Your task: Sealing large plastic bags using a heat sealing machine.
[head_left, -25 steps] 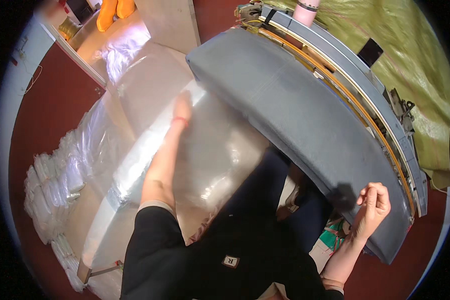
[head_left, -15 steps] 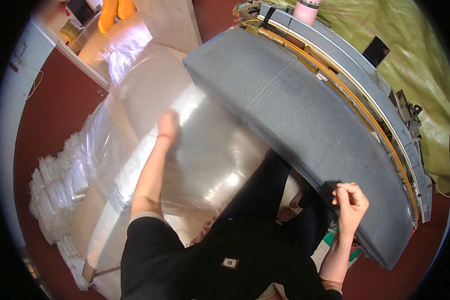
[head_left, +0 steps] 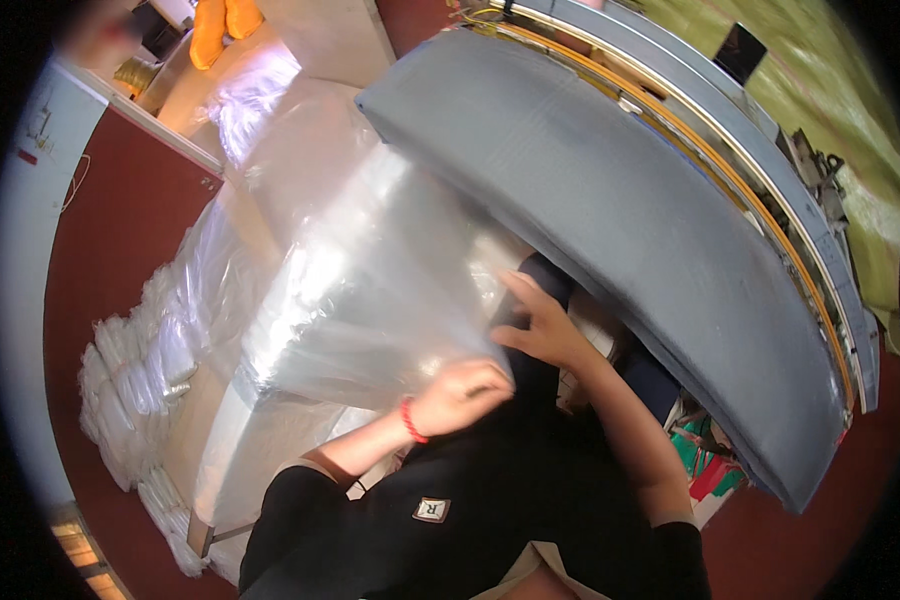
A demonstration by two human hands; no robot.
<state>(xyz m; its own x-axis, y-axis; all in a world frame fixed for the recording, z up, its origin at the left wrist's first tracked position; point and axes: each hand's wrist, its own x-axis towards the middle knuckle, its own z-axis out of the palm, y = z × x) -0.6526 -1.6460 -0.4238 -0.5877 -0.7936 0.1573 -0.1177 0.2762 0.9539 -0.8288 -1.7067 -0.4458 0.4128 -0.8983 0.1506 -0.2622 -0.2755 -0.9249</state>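
Head view: clear film (head_left: 360, 310) partly done, judging by lie: one stretch pulled into taut folds toward lap, remainder yet spread over tan worktop (head_left: 182, 425); left hand (head_left: 462, 393) curled, seemingly gripping film's near edge, though blurred; right hand (head_left: 538, 325) just beside, thumb and fingers parted, grasping nothing visible; folded plastic bundles (head_left: 120, 400) heaped at far left; grey padded bench (head_left: 610, 220) across right; dark phone (head_left: 741, 54) on green sheeting (head_left: 820, 85); red-brown floor below.
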